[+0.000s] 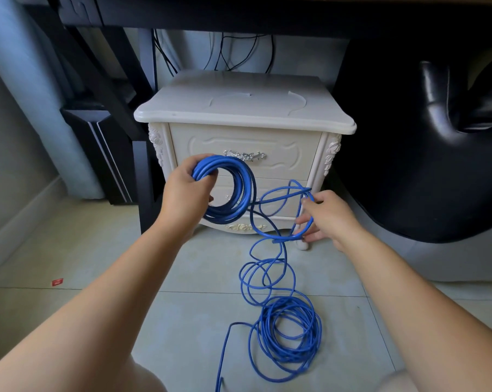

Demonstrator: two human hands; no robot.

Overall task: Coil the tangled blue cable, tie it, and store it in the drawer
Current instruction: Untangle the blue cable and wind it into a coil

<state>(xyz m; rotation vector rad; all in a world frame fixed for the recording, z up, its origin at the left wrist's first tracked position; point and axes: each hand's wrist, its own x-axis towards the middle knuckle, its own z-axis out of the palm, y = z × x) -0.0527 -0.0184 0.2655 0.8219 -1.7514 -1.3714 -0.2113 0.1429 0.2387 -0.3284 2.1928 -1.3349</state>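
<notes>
A blue cable [284, 332] lies partly tangled in loose loops on the tiled floor. My left hand [187, 190] is shut on a tidy coil of it [239, 193], held up in front of the cabinet. My right hand [328, 219] pinches a loose strand of the same cable to the right of the coil. Behind both hands stands a cream nightstand [245, 108] with two drawers; the upper drawer [284, 157] is closed and has a silver handle [245, 155]. The lower drawer is partly hidden by the coil.
A black leather chair [425, 142] fills the right side. Dark desk legs [143, 176] and a black box [97, 142] stand left of the nightstand. Black wires [225, 52] hang behind it. A small red scrap [57, 282] lies on the floor at left.
</notes>
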